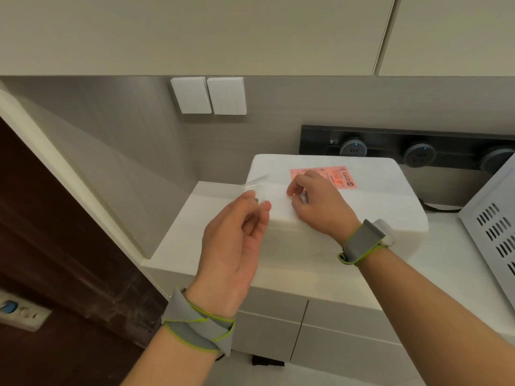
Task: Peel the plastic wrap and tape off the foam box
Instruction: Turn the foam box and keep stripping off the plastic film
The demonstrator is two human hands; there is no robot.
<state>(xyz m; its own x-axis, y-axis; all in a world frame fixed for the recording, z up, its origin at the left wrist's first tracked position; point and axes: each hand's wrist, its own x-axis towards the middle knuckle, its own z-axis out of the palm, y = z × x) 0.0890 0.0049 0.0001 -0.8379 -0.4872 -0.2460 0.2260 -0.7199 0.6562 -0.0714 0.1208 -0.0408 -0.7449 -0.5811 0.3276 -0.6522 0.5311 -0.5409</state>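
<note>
Head view: foam box [376, 196] on bench [178, 246], 1 o'clock of centre; left hand [237, 240] fingers pinching clear tape strip [255, 182], stretched toward 10 o'clock to peel it; right hand [320, 207] fingers curled on box top, probably bracing; grasp unclear.

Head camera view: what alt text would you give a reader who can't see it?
A left hand pinches a clear tape strip lifted from a white foam box on a counter; the right hand rests on the box top.
</note>
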